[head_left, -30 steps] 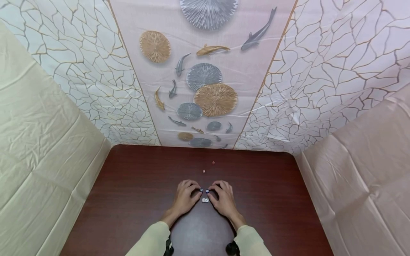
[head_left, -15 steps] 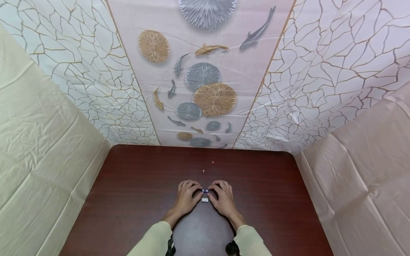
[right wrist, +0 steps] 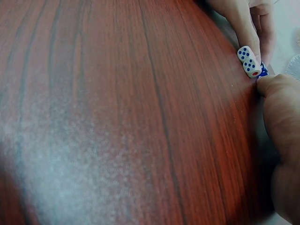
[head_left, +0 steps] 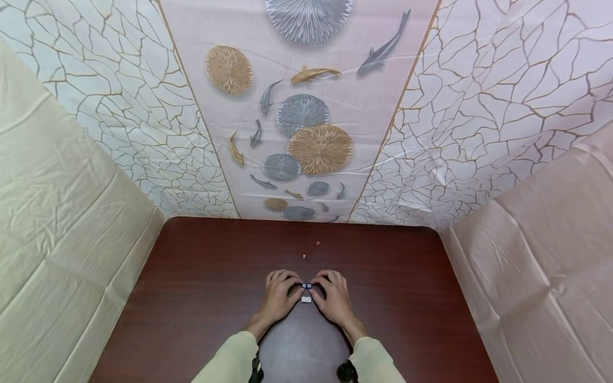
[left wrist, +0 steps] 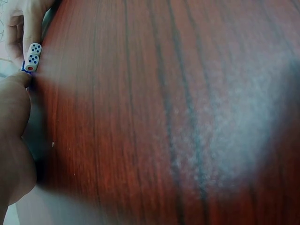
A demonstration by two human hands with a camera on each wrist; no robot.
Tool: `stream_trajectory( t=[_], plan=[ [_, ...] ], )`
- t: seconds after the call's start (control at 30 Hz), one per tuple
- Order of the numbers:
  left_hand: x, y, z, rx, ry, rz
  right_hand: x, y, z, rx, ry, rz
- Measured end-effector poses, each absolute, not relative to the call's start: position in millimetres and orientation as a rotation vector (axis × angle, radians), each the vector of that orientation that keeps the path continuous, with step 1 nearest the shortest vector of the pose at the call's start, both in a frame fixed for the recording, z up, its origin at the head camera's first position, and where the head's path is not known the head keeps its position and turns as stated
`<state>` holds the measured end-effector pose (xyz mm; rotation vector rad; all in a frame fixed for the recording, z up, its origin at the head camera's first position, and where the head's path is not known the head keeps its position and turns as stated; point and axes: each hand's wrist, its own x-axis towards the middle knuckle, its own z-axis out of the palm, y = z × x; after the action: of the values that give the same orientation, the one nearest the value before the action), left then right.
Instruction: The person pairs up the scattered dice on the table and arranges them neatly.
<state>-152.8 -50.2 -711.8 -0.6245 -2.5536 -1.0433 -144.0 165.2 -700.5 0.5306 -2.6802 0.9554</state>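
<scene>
Two blue dice with white pips stand side by side on the table, in the middle of the head view. My left hand [head_left: 276,296] pinches the left blue die [head_left: 304,285] between thumb and fingers. From the other side, my right hand [head_left: 336,297] pinches the right blue die [head_left: 309,286]. The two blue dice meet face to face. Just nearer to me sits a pair of white dice [head_left: 306,299] set against each other; the right wrist view shows these white dice [right wrist: 248,62] with blue pips and one red pip. Both wrist views largely hide the blue dice behind them.
Beyond the hands lie two small red dice, one red die [head_left: 304,256] closer and the other red die [head_left: 318,243] farther back and to the right. The dark wooden table [head_left: 215,250] ends at a patterned cloth backdrop [head_left: 306,80], with plain cloth on both sides.
My left hand has moved slightly right with its blue die, closing the gap to the other blue die. My right hand has stayed almost still.
</scene>
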Motion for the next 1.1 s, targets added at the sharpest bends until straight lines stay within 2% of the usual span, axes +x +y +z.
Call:
stream_trajectory(
  t=[1.1],
  plan=[
    [-152.1,-51.5,-711.2,-0.622,-2.581,-1.059,-143.0,165.7,-698.2,0.513,-2.707,1.014]
  ],
)
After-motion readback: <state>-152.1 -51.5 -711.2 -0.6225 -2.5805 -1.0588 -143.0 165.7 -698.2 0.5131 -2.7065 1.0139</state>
